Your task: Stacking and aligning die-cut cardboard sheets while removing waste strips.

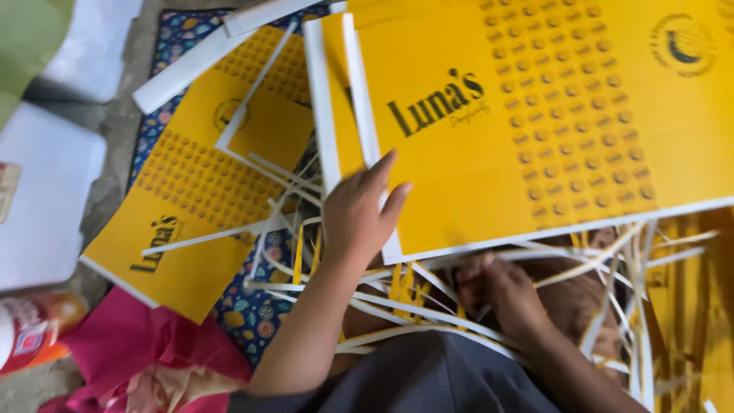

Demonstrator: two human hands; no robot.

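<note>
Sheet: a large yellow printed card sheet (535, 115) with white edges, rows of small dark round marks and dark lettering lay tilted across the upper right, over the person's lap.
Left hand: the left hand (359, 210) lay on the sheet's lower left corner, fingers spread and fairly flat over the white edge, pressing rather than gripping.
Right hand: the right hand (501, 294) sat just under the sheet's lower edge, fingers curled; whether it pinched a strip or the sheet could not be told.
Offcuts: thin white and yellow paper strips (397, 306) lay tangled below the sheet and across the lap.
Second sheet: another yellow printed sheet (191, 199) lay to the left on a patterned blue mat (252, 313), near a pink cloth (130, 344).
Risk: the big sheet seemed lightly held at one corner, so it might have slid or creased if the pressing hand shifted.
Risk two: loose strips could have snagged under the edge and bent it.
</note>
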